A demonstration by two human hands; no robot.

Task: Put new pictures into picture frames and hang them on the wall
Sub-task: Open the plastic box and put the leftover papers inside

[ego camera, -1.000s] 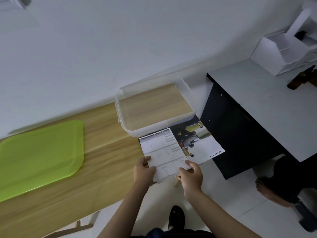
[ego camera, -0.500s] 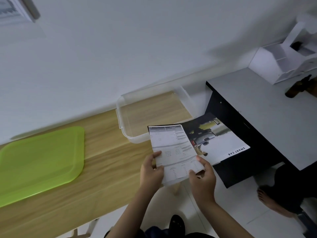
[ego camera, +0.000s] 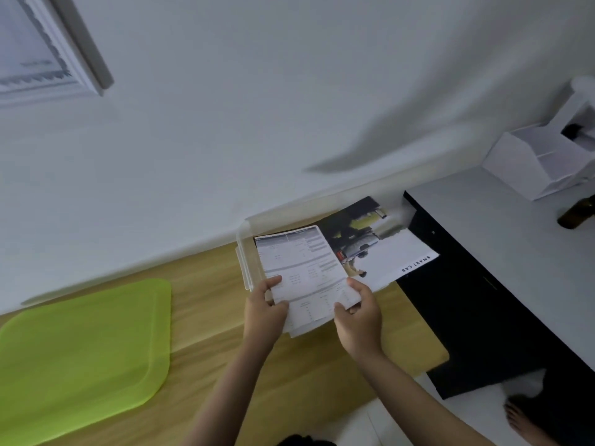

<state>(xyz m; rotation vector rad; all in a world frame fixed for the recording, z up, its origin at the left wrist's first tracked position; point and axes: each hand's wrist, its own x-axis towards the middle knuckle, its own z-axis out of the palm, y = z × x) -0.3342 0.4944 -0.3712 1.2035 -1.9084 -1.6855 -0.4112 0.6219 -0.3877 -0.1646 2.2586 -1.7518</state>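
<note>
Printed sheets point(ego camera: 302, 268), one lettered "SMART CAB", pinched by left hand point(ego camera: 264, 309) and right hand point(ego camera: 359, 317) over clear container point(ego camera: 246, 252); green tray point(ego camera: 83, 355) beside.

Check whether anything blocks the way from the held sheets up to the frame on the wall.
Nothing visible does. Both the left hand and right hand grip the sheets over the clear bin. Between them and the frame, hung at upper left, lies only bare wall.
</note>
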